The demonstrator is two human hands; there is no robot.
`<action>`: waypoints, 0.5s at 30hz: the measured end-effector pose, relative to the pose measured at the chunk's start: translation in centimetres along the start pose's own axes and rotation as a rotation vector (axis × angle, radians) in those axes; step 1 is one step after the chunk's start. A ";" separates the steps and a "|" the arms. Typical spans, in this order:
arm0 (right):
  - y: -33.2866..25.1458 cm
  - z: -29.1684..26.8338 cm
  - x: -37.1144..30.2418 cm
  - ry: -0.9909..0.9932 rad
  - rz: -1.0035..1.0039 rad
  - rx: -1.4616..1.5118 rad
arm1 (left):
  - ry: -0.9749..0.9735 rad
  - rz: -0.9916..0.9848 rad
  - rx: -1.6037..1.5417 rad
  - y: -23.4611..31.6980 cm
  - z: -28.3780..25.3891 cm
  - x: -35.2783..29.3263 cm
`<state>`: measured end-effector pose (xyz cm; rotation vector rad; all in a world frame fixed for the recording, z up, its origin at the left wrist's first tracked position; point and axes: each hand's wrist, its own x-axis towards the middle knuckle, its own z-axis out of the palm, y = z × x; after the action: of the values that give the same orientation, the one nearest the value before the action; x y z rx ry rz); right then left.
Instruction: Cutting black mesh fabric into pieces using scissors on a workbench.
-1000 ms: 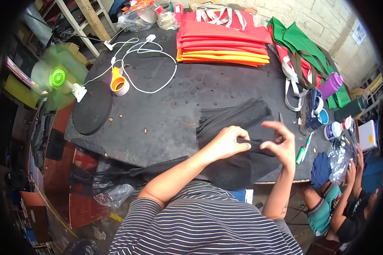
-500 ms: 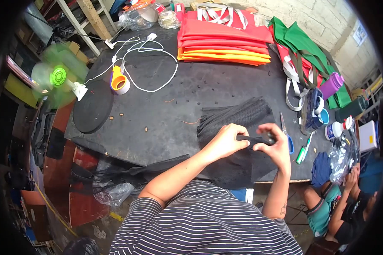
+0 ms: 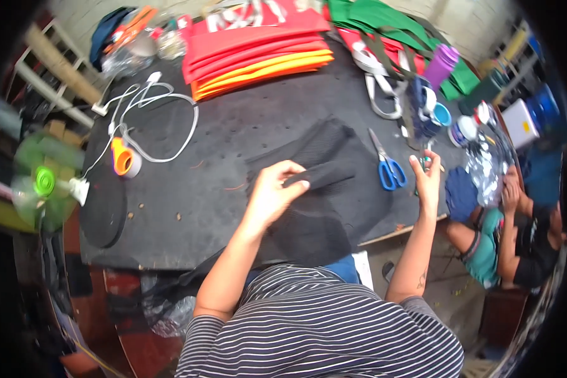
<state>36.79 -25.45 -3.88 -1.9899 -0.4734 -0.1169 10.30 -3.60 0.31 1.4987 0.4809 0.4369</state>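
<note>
Black mesh fabric (image 3: 321,142) lies in folded layers on the dark worktable, near its front edge. My left hand (image 3: 272,192) is closed on a raised fold of this fabric, gripped between thumb and fingers. To the right of the fabric, my right hand (image 3: 427,179) is held over the table with thumb and fingers curled around something small and dark that I cannot make out. Blue-handled scissors (image 3: 392,173) lie between the fabric and my right hand, blades pointing away from me.
Red and orange fabric bags (image 3: 258,57) are stacked at the back. Green fabric (image 3: 390,22), a purple bottle (image 3: 442,66) and a blue cup (image 3: 441,114) stand right. A white cable (image 3: 196,120), tape roll (image 3: 126,162) and spinning fan (image 3: 44,181) are left. A person (image 3: 523,239) sits at right.
My right hand has left the mesh fabric and moved right, past the scissors. My left hand still grips the fold. The whole view has swung, so the table things appear shifted left.
</note>
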 end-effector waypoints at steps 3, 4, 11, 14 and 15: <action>5.1 -1.7 0.9 0.125 0.005 -0.303 | 0.036 -0.077 -0.056 -0.3 0.0 0.3; 5.9 -2.1 0.9 0.154 0.004 -0.365 | 0.036 -0.055 -0.064 -0.5 0.2 0.5; 7.2 -1.4 0.8 0.064 -0.019 -0.421 | 0.095 0.034 -0.010 -1.1 1.0 1.6; 5.4 0.2 0.9 -0.018 -0.052 -0.413 | 0.128 0.022 -0.028 -1.2 1.1 1.5; 4.9 0.8 1.1 -0.019 -0.097 -0.379 | 0.156 0.007 -0.063 -1.0 0.9 1.2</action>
<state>39.55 -26.29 -8.09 -2.3398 -0.5944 -0.2642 11.80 -3.68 -0.70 1.4125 0.5796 0.5717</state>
